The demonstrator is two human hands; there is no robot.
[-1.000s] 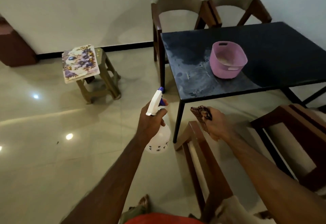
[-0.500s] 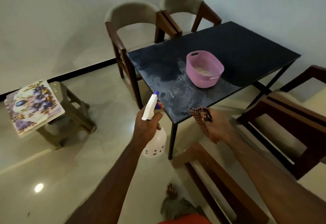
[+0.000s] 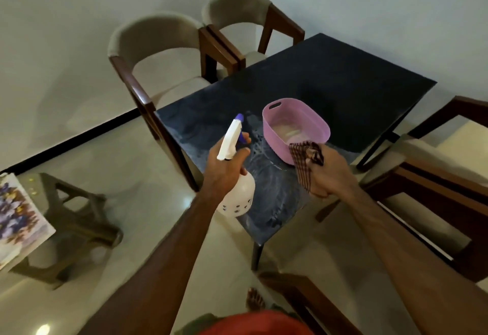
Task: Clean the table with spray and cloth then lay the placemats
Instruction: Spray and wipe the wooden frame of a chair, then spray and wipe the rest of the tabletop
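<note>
Spray bottle (image 3: 235, 176) sits gripped in the left hand (image 3: 224, 173), a finger on the trigger, over the tabletop's (image 3: 330, 84) near left edge. The right hand (image 3: 327, 173) pinches a checked cloth (image 3: 306, 163) above the near edge, just beside the pink basket (image 3: 295, 128). Risk, as I judge it: mist could drift into the basket, or wiping could shove it, since it stands on the wet patch. Placemats (image 3: 18, 218) on the stool (image 3: 66, 224) are cut off at the frame's left. What the basket holds is unclear.
</note>
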